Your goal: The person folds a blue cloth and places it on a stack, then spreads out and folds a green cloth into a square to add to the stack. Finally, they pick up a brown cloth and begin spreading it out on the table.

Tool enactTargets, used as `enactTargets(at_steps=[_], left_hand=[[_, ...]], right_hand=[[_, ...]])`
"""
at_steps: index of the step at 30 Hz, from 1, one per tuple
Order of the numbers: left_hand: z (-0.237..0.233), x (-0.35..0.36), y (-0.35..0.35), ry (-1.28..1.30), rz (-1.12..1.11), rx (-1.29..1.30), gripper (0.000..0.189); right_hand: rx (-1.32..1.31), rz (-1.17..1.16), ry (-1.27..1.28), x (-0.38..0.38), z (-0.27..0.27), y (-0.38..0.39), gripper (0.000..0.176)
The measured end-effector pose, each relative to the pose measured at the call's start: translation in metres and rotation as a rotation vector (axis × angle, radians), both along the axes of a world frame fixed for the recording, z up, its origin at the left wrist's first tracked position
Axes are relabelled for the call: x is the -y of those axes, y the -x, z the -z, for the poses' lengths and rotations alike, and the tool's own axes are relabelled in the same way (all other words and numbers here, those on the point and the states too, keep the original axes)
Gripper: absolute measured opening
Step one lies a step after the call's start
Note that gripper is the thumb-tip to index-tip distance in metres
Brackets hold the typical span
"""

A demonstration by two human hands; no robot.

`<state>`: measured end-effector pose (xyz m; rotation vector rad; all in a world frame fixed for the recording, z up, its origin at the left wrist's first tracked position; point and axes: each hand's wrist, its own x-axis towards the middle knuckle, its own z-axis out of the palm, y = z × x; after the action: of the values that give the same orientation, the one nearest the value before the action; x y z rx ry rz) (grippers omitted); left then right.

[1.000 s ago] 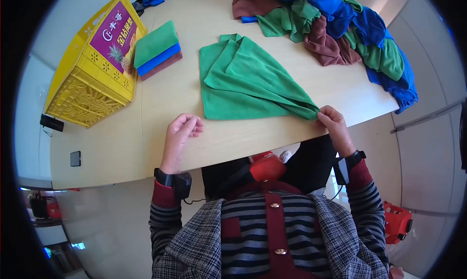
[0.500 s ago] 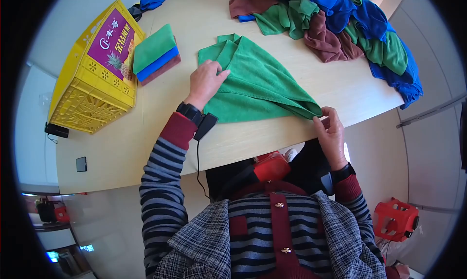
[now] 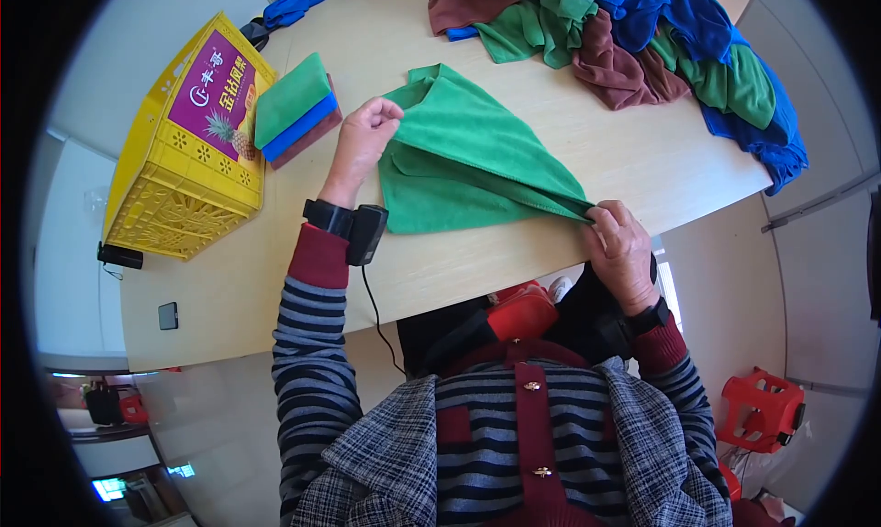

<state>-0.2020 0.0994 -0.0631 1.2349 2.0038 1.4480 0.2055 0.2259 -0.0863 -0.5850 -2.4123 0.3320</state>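
A green towel (image 3: 486,151) lies partly folded on the table in front of me, its upper layer lifted along the near side. My left hand (image 3: 369,137) pinches its upper left edge, fingers closed on the cloth. At the towel's lower right corner, by the table's front edge, my right hand (image 3: 618,242) grips the fabric between thumb and fingers. Between the two hands the raised edge runs diagonally, with a shadowed fold beneath it. Left of the towel sits a neat stack of folded towels (image 3: 295,109), green over blue over brown.
A yellow plastic crate (image 3: 188,183) with a purple label stands at the left. A heap of loose green, blue and brown towels (image 3: 633,45) covers the far right. A small dark device (image 3: 168,316) lies near the left edge. A red stool (image 3: 760,411) stands on the floor.
My left hand has moved up and left, drawing the towel's edge with it and opening the fold. My right hand stays at its corner, shifted slightly left.
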Motion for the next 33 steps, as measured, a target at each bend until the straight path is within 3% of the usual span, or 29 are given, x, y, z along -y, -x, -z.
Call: enactTargets(at_steps=[3, 6, 11, 18, 26, 33], left_hand=[[0.003, 0.02, 0.003, -0.001, 0.042, -0.028, 0.01], [0.011, 0.032, 0.002, 0.245, 0.046, -0.158, 0.019], [0.016, 0.032, 0.003, 0.129, 0.096, -0.01, 0.026], [0.009, 0.031, -0.004, 0.394, 0.131, -0.209, 0.038], [0.026, 0.035, -0.004, 0.142, 0.133, -0.498, 0.034], [0.027, 0.036, -0.002, 0.157, 0.106, -0.503, 0.026]], right_hand=[[-0.01, -0.02, 0.005, 0.002, -0.002, 0.006, 0.019], [-0.004, -0.028, 0.013, 0.002, -0.004, 0.009, 0.019], [0.004, -0.021, 0.023, 0.003, -0.004, 0.009, 0.017], [0.019, -0.027, 0.017, 0.002, -0.006, 0.007, 0.014], [0.013, -0.036, 0.037, 0.002, -0.004, 0.012, 0.014], [0.004, -0.036, 0.071, 0.005, -0.006, 0.015, 0.015]])
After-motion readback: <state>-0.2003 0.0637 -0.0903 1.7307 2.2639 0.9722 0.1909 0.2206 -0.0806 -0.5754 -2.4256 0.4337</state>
